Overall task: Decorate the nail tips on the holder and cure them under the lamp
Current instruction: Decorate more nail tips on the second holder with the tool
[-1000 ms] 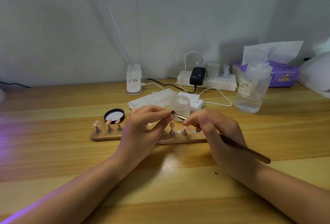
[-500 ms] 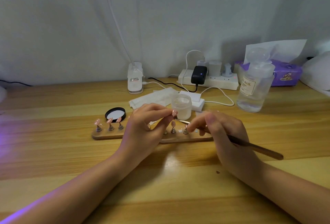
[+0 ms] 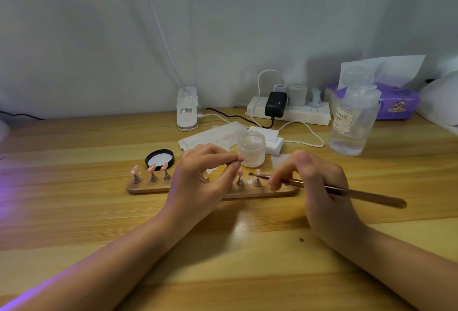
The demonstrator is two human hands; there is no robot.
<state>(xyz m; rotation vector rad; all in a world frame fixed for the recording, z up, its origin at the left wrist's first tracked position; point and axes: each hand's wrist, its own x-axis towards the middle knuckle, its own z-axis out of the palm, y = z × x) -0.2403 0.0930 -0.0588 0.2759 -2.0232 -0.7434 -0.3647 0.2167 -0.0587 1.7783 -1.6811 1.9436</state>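
- On the wooden holder (image 3: pixel 148 188) from the head cam: pink nail tips (image 3: pixel 150 168) stand on pegs, so coating looks partly done.
- Left hand (image 3: pixel 205 176) pinches one nail tip (image 3: pixel 241 157) lifted above the holder; right hand (image 3: pixel 314 179) grips a brush (image 3: pixel 347 190).
- Curing is still left, I'd guess.

Both forearms are bare, with no sleeves; left hand (image 3: pixel 200 181) and right hand (image 3: pixel 319 186) ungloved.

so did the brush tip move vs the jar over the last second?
Yes. The brush tip has dropped from beside the nail tip pinched by the left hand, level with the jar, down toward the wooden holder.
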